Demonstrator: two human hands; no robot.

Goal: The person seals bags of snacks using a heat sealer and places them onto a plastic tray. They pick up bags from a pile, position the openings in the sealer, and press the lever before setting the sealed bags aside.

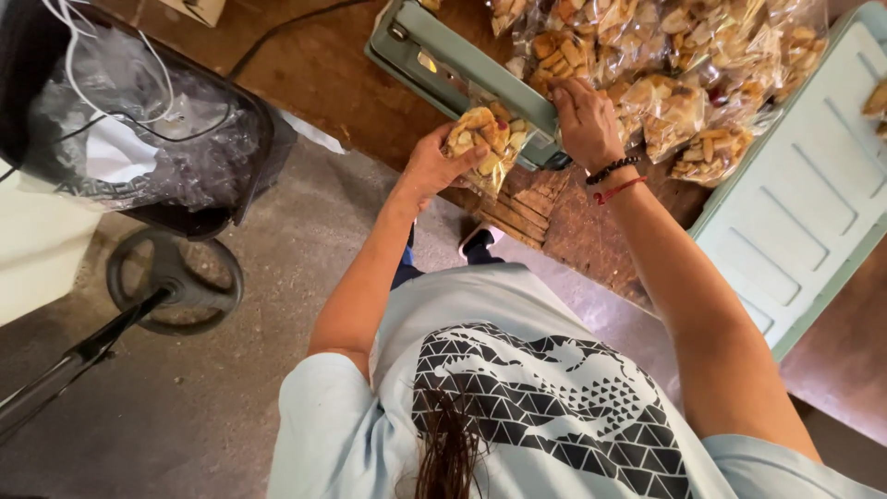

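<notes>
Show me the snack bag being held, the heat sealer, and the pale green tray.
snack bag [482,139], head view, on its filled middle.
heat sealer [462,65], head view, on its green arm.
pale green tray [813,194], head view, on its bare ribbed surface.

Left hand [434,166] around snack bag [482,139] at sealer [462,69]

Heat sealer [462,69] on the wooden table [591,231], its arm under the right hand [584,118]; left hand [442,164] just left of it, holding a snack bag [482,139] at the sealer's near edge. Behind the sealer, a heap of filled bags [665,55]. Right of the heap, a plastic tray [813,185]. Far left, on the floor, a bag-lined bin [157,129] above a round stand base [176,277]
</notes>
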